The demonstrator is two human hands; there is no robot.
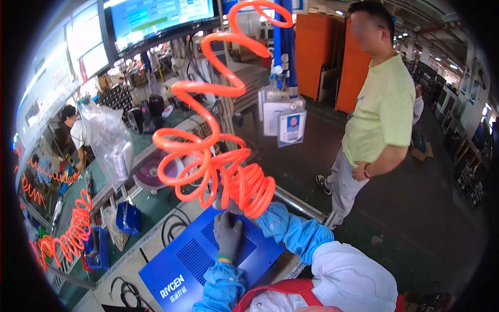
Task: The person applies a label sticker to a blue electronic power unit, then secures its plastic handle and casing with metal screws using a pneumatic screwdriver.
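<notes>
A blue metal panel point(195, 255) with vent slots and white lettering lies on the bench in front of me. My left hand point(227, 236), in a grey glove, rests on its upper surface near the vents, fingers toward the far edge. My right arm, in a light blue sleeve point(280, 223), comes in from the right toward the panel's far edge. My right hand point(224, 204), also grey-gloved, is mostly hidden behind an orange coiled hose point(249, 190) hanging from above. Whatever it may hold does not show.
Blue bins point(128, 217) and a clear plastic bag point(110, 138) are at the left, beside another orange coil point(78, 229). Black cables point(126, 292) lie near the panel. Badges point(291, 127) hang ahead, below a screen point(161, 18). A person in a yellow-green shirt point(382, 104) stands at right.
</notes>
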